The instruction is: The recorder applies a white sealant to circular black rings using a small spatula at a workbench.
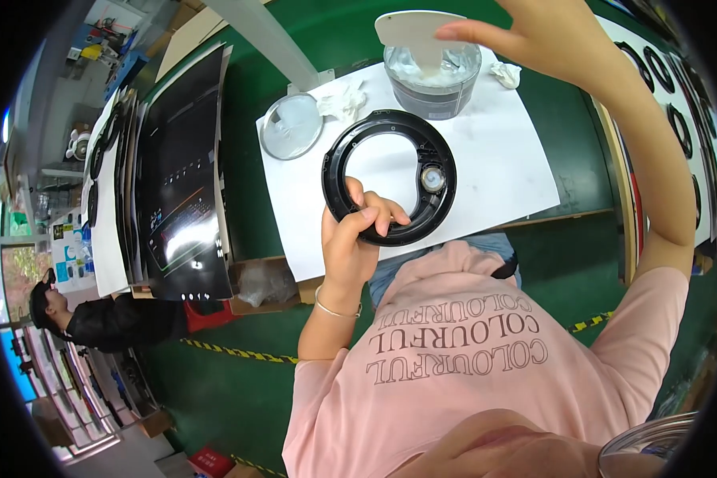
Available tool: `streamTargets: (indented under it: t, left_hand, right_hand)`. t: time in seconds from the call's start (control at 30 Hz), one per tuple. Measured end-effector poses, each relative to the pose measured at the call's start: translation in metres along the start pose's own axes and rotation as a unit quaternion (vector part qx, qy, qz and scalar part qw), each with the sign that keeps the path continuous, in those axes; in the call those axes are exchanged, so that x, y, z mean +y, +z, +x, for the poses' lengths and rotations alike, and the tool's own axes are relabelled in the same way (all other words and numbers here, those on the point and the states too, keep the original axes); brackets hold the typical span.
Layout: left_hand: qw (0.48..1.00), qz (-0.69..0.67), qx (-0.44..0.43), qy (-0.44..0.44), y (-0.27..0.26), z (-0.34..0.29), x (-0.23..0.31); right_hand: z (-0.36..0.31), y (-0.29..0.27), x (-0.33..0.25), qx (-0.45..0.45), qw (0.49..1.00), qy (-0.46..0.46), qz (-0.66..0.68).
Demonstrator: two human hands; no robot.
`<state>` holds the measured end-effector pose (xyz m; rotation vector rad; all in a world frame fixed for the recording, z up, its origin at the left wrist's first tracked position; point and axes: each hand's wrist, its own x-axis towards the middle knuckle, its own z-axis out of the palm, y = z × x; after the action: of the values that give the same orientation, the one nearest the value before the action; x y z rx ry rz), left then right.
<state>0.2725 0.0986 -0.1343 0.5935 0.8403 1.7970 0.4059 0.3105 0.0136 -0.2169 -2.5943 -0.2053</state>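
Note:
My left hand (354,235) grips a glossy black plastic ring (334,151) at its lower left, with fingers reaching into the ring's hole. A small round silvery disc (432,179) sits in the ring's right side. At the upper right, my right hand (526,36) is by a round tub (434,99) of pale whitish paste. Its thumb is stretched out, overlapping the edge of an off-white flat scraper (398,30) that stands up from the tub. No fingers show around the scraper; the upper frame edge cuts most of them off.
White paper (502,159) covers part of the green table (570,151). A round clear lid (292,127) and crumpled tissues (342,99) lie left of the tub, another tissue (506,75) right. Dark printed panels (179,159) stand left; boards with black rings (677,127) stand right. A person (95,319) is far left.

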Motion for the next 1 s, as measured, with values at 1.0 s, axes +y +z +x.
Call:
streamTargets:
  t: [1.0]
  left_hand:
    - [0.848, 0.018, -0.446, -0.285, 0.228, 0.061, -0.146]
  right_hand:
    - [-0.291, -0.064, -0.093, 0.433, 0.458, 0.56, 0.537]
